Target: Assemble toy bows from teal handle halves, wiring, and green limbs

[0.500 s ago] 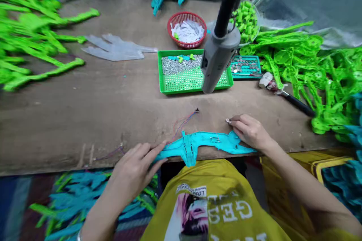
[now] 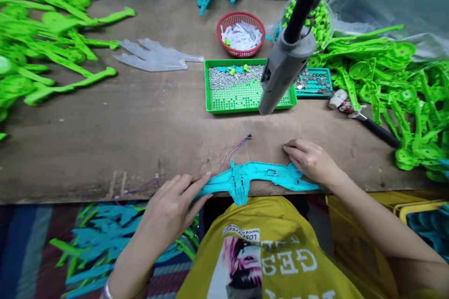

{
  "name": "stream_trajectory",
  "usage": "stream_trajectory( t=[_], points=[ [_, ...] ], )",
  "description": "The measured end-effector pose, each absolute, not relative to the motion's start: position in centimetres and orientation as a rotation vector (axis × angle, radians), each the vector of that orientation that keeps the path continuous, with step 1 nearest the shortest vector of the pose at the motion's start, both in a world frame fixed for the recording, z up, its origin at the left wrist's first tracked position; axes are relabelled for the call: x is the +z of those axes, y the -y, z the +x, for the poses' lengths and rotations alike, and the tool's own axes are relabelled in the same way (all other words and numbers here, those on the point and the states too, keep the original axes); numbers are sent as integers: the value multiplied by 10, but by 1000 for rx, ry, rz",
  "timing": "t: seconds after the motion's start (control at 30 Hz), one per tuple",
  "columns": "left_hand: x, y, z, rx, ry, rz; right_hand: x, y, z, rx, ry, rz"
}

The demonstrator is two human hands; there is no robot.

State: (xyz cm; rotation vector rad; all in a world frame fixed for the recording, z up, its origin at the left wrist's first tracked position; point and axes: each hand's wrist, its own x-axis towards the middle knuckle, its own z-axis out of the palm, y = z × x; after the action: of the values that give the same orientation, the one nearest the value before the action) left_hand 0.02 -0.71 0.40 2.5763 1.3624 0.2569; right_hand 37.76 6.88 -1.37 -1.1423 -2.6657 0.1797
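A long turquoise plastic shell point(image 2: 257, 172) lies along the table's front edge, its hollow side with ribs and a small metal contact facing up. My left hand point(image 2: 177, 198) grips its left end between thumb and fingers. Past the shell's right end, my right hand point(image 2: 310, 161) rests on the table with thumb and fingertips pinched; the small round silvery disc seen there a moment earlier is now hidden by the fingers. Thin red and blue wires point(image 2: 228, 155) run from the shell to a small black part point(image 2: 249, 136). Another wire point(image 2: 142, 187) trails left of my left hand.
A green perforated tray point(image 2: 242, 100) holds many screws under a hanging grey electric screwdriver point(image 2: 286, 72). Behind are a red basket point(image 2: 224, 46) and a teal tray point(image 2: 328, 95) of discs. Green parts point(image 2: 417, 103) pile up right and left; a hammer-like tool point(image 2: 380, 131) lies right.
My right fingertips have closed over the small disc that showed between them before. The whole view has shifted slightly; my left hand still grips the shell.
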Motion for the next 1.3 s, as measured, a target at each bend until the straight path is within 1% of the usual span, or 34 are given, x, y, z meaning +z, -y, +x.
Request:
stream_trajectory(
  t=[0.1, 0.2, 0.43, 0.6, 0.77, 1.0, 1.3],
  points=[
    [8, 7, 3, 258, -1389, 2597, -15, -75, 374, 170, 2700, -1203],
    [15, 7, 8, 255, -1431, 2637, -16, -80, 371, 217, 2579, -1310],
    [22, 9, 36, 410, -1568, 2600, 12, -56, 343, 602, 1762, -1455],
    [20, 19, 61, 546, -1633, 2427, 9, -33, 318, 665, 1482, -1484],
    [19, 26, 75, 601, -1680, 2338, -5, -29, 316, 503, 1471, -1551],
    [16, 28, 79, 648, -1700, 2307, -4, -30, 316, 266, 1648, -1595],
    [15, 28, 78, 675, -1673, 2290, -8, -29, 312, 180, 1798, -1690]
  ],
)
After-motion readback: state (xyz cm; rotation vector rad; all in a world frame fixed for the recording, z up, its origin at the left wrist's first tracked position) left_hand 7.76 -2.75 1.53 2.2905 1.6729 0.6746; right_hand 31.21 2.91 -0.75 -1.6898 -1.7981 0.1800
